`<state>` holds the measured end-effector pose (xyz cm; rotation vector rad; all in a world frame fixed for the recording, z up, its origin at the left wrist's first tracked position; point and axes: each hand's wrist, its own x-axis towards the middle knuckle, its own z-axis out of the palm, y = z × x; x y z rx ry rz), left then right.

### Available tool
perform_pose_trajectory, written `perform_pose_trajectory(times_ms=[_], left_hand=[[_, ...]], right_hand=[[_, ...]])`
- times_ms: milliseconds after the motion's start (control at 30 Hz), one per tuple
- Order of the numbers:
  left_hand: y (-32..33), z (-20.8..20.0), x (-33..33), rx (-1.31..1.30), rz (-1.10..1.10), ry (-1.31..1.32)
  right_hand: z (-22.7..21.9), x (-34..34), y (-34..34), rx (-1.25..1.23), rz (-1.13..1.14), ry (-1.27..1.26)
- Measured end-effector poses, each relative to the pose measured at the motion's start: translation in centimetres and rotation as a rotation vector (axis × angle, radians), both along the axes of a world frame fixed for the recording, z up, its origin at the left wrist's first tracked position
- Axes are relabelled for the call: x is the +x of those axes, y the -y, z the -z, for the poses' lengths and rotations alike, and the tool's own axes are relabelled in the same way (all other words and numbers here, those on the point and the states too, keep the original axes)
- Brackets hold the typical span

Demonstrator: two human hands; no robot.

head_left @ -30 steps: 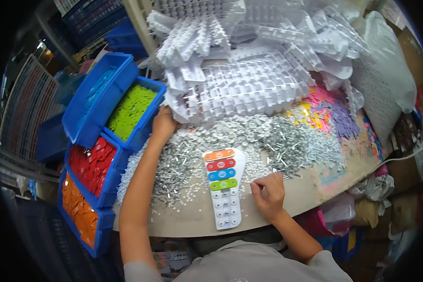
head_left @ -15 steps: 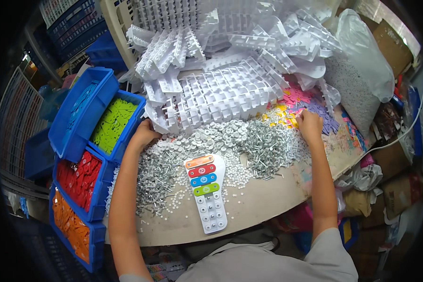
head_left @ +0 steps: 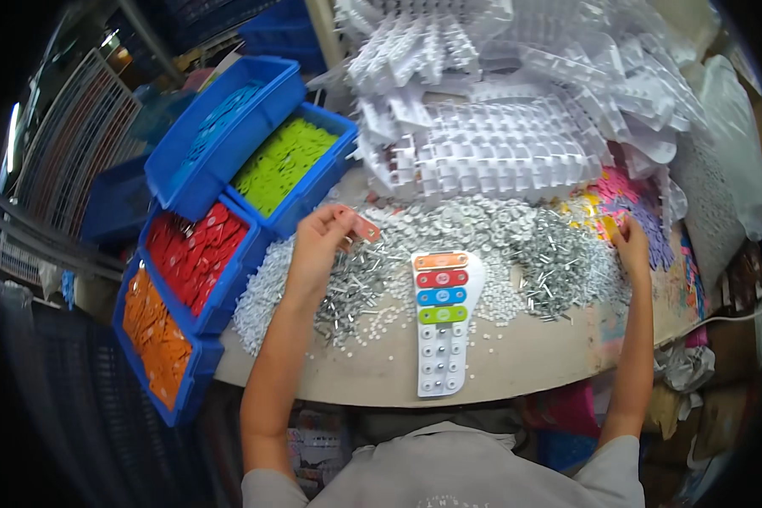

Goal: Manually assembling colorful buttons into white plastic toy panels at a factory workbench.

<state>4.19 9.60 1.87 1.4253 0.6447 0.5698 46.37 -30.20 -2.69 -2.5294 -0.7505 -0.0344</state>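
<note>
My left hand (head_left: 316, 245) pinches a flat salmon-red strip (head_left: 367, 228) with a hole near its end, just above the small parts on the table. Between the fingers of my right hand (head_left: 633, 247) is a yellow strip (head_left: 610, 227), near the yellow, pink and purple pile. A white plastic piece (head_left: 476, 275) lies between my forearms, wide at its far end. Across it run an orange strip (head_left: 442, 261), a red strip (head_left: 454, 278), a blue strip (head_left: 455, 295) and a lime strip (head_left: 455, 314). Its narrower near part shows bare round sockets and metal pins.
Blue bins (head_left: 162, 398) at left hold orange, red, lime and blue strips. White caps (head_left: 457, 222) and metal pins (head_left: 546, 262) cover the table's middle. White moulded racks (head_left: 508, 152) are heaped behind. Purple strips (head_left: 648, 229) lie at right, beside a filled clear bag (head_left: 707, 186).
My left hand has come up from beside the white racks, now with the salmon-red strip. My right hand now shows a yellow strip. The whole view has shifted and turned.
</note>
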Motion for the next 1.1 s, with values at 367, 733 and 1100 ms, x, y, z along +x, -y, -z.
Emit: perform_pose_trajectory(times_ms=[367,733,1100], left_hand=[[8.6,0.5,-3.9,-0.53,0.21,0.069],[12.8,1.2,-4.5,-0.414,0.177,-0.014],[13.8,1.5,-2.6,0.252,0.137,-0.124]], right_hand=[[-5.0,-12.7,-3.6,0.585,-0.051,-0.168],[-4.3,-28.7,-6.8,0.766,-0.229,-1.126],[-4.6,-30.0,-7.2,0.442,-0.315,-1.033]])
